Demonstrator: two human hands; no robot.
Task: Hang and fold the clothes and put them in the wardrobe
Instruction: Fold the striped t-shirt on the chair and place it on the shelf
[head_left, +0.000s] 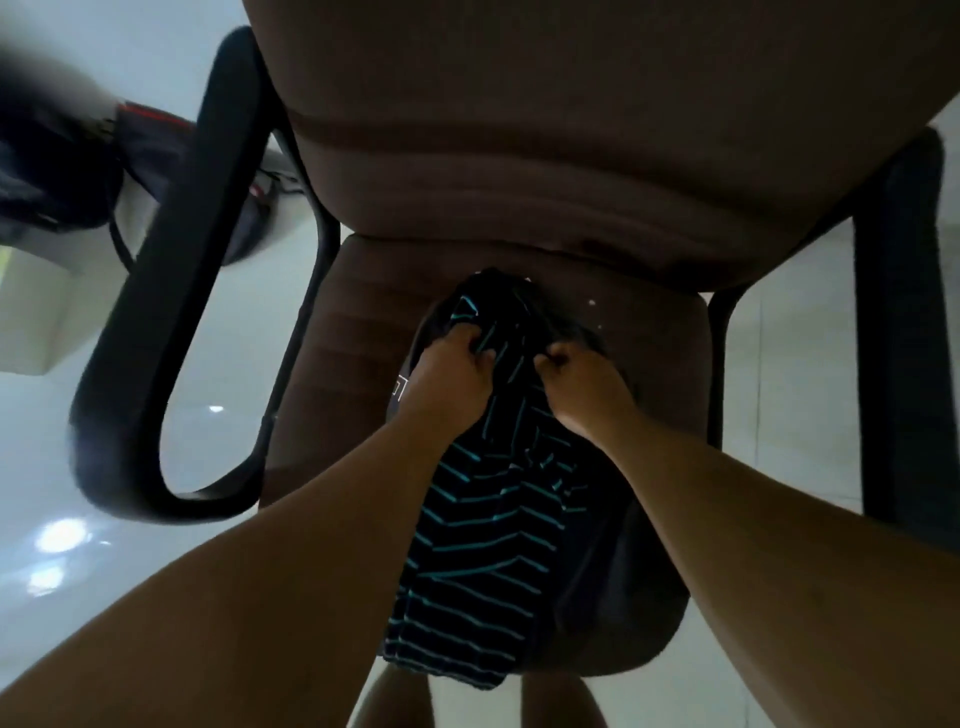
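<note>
A black garment with thin teal stripes (478, 561) lies over the seat of a brown office chair (519, 156) and hangs down past the seat's front edge. My left hand (449, 376) grips its bunched upper part from the left. My right hand (584, 382) pinches the same bunched cloth from the right, a little apart from the left hand. More dark clothing (597, 571) lies under the striped piece on the seat. No wardrobe is in view.
The chair's black left armrest (171, 312) loops out at the left and its right armrest (898, 312) stands at the right. A dark bag with red trim (156, 140) sits at the upper left. Glossy white floor tiles (78, 545) surround the chair.
</note>
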